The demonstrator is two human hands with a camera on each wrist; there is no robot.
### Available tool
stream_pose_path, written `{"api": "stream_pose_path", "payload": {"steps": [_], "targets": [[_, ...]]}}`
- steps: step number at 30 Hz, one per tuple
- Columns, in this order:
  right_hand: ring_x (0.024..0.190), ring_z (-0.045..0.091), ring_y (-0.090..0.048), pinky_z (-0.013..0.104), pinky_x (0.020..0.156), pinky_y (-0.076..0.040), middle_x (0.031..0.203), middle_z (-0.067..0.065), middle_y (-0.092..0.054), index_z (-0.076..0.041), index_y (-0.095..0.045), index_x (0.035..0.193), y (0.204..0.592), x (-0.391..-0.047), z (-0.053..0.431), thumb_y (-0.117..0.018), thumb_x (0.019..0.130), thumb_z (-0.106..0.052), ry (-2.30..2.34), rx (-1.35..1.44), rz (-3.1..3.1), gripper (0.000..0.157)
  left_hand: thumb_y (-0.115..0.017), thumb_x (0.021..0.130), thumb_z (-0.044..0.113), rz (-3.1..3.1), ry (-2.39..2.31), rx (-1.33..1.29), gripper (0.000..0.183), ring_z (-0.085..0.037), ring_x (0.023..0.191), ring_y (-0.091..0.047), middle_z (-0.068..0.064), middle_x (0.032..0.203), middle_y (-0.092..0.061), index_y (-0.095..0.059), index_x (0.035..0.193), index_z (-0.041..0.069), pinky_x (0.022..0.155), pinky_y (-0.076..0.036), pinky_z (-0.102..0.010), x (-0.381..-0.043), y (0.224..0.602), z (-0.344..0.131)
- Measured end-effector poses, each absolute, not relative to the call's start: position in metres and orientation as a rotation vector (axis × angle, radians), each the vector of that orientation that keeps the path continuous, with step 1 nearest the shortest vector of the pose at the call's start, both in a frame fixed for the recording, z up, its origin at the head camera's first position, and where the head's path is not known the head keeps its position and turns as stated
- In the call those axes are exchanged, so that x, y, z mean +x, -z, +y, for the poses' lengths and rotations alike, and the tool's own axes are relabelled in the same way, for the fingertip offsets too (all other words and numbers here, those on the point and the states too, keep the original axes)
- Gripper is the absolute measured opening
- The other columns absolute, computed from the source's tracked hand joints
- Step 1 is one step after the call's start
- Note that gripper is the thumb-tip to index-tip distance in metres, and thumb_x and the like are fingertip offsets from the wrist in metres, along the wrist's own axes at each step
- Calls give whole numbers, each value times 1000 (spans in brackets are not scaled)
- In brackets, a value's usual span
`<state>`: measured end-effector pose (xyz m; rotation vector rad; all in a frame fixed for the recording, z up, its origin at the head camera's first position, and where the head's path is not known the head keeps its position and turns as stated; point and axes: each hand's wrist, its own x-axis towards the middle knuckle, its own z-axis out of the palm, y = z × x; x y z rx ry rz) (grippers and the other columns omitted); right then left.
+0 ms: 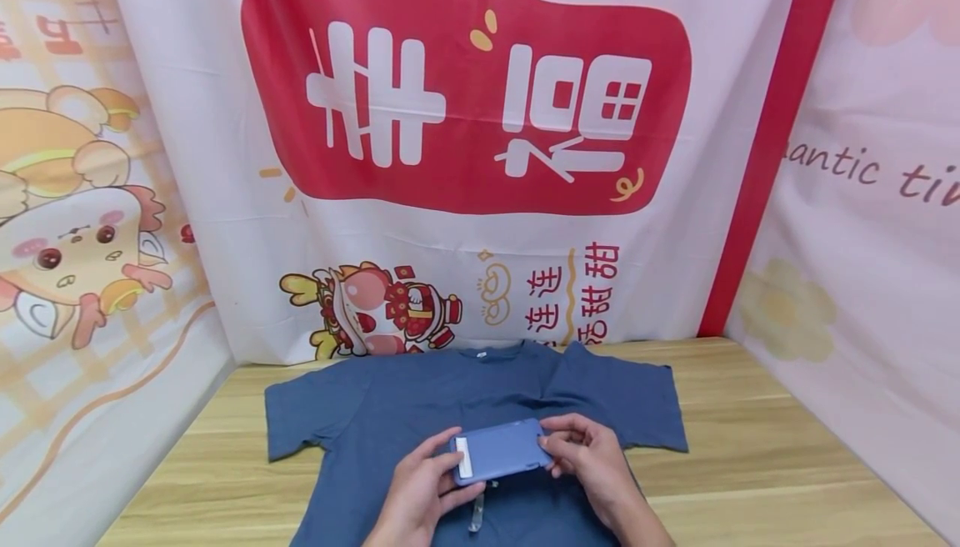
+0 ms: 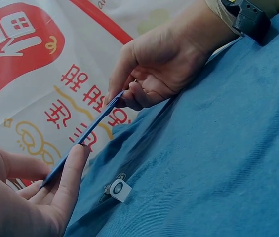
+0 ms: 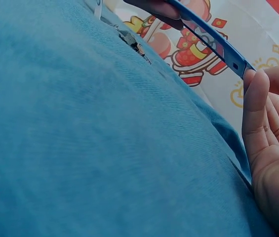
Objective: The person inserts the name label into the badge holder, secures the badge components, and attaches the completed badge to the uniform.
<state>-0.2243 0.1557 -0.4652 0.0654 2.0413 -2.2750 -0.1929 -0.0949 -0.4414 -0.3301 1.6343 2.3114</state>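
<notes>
A flat blue card holder (image 1: 498, 451) with a white strip at its left end is held between both hands over a blue T-shirt (image 1: 390, 414). My left hand (image 1: 422, 484) grips its left end, thumb on the upper face and fingers beneath. At the opposite end, my right hand (image 1: 588, 457) pinches the corner between thumb and fingertips. Seen edge-on in the left wrist view, the holder (image 2: 87, 131) is thin and tilted. Below it on the shirt lies a small metal clip with a clear strap (image 1: 476, 518), whose white snap end (image 2: 120, 190) shows in the left wrist view.
The T-shirt is spread on a wood-grain table (image 1: 750, 430), sleeves out to both sides and collar at the far edge. Behind the table hangs a white printed cloth (image 1: 645, 280) with a red panel. Printed cloths also close off the left and right sides.
</notes>
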Motion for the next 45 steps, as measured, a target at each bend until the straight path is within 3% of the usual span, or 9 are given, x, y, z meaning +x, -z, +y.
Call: {"api": "stream_pose_path", "payload": {"steps": [19,26,45], "targets": [[65,15,-68,27,58,-59,84,4,-76,5,-73,129,465,-222,159,-83,94,-13,2224,50,2101,40,-57,106,-3,1714,-2294,-333,59,-29,109,-77,-39,151,-54,-39,163,-3,91,-67,-43,-192,441,-90],[59,12,-65,26,54,-58,79,4,-74,3,-74,131,465,-221,158,-84,94,-13,2194,47,2125,42,-55,108,-2,1712,-2293,-313,59,-32,113,-78,-39,154,-51,-37,164,-3,92,-67,-42,-190,440,-90],[63,14,-65,27,55,-57,81,4,-73,2,-74,130,467,-223,154,-83,95,-12,2222,81,2143,39,-52,111,4,1635,-2311,-312,60,-33,119,-75,-39,164,-38,-33,168,3,99,-65,-44,-191,440,-89]]}}
